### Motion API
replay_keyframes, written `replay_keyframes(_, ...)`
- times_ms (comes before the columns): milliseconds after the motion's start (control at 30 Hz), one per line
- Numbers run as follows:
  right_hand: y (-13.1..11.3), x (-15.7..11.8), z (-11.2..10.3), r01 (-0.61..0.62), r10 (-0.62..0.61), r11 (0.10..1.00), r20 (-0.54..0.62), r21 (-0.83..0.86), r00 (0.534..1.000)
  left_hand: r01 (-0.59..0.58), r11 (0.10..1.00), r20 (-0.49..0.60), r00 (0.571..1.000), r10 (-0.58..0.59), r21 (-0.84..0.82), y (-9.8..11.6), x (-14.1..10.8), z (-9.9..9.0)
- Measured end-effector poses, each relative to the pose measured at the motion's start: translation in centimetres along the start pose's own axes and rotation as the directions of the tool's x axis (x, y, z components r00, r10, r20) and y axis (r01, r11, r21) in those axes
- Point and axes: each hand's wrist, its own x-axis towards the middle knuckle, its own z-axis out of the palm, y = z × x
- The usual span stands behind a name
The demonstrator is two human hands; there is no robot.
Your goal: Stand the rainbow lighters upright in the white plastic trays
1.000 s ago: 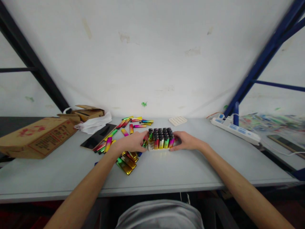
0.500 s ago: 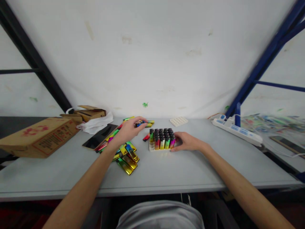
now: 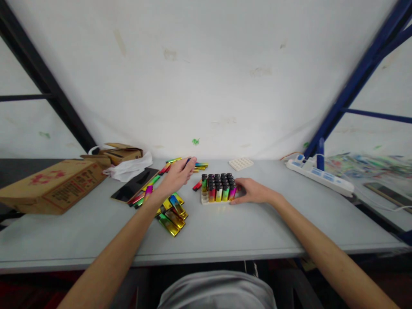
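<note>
My left hand (image 3: pixel 176 177) is closed on a lighter (image 3: pixel 187 162); only its dark end shows past my fingers. Under and around that forearm lies a loose pile of shiny, multicoloured lighters (image 3: pixel 174 216), and a few more (image 3: pixel 201 165) lie just beyond the hand. A pale tray (image 3: pixel 205 200) holds rows of upright lighters (image 3: pixel 222 189) with black tops; several cells at its front left corner hold none. My right hand (image 3: pixel 252 191) grips the tray's right side, thumb at the front corner and fingers partly hidden behind it.
A second white tray (image 3: pixel 240 163) lies by the wall. At left are a dark phone-like slab (image 3: pixel 135 185), a white plastic bag (image 3: pixel 130 167) and cardboard boxes (image 3: pixel 54 184). A power strip (image 3: pixel 320 175) and a phone (image 3: pixel 389 195) are at right.
My left hand has closed on a lighter from the far group and drawn slightly back, fingers now curled. My right hand stays at the tray.
</note>
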Motion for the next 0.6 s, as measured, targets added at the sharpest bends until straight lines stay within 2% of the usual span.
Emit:
replay_keyframes(67, 0.05, 0.02, 0.02, 0.004, -0.004, 1.000, 0.004, 0.007, 1.000, -0.012, 0.995, -0.067, 0.998, 0.019, 0.099, -0.29, 0.06, 0.11)
replay_keyframes(167, 0.17, 0.05, 0.07, 0.008, -0.008, 1.000, 0.003, 0.003, 1.000, -0.060, 0.945, -0.150, 0.982, 0.113, 0.323, -0.20, 0.02, 0.11)
replay_keyframes(267, 0.23, 0.06, 0.09, 0.008, -0.008, 1.000, -0.004, -0.012, 1.000, -0.071, 0.883, -0.174, 0.970, 0.169, 0.464, -0.02, -0.07, 0.07)
replay_keyframes(467, 0.17, 0.03, 0.09, 0.011, -0.011, 1.000, -0.002, -0.002, 1.000, -0.052, 0.883, -0.143, 0.981, 0.133, 0.466, -0.23, -0.12, 0.19)
replay_keyframes(600, 0.12, 0.03, 0.09, 0.005, -0.005, 1.000, -0.001, -0.003, 1.000, -0.036, 0.937, -0.152, 0.984, 0.094, 0.348, 0.31, -0.43, 0.24)
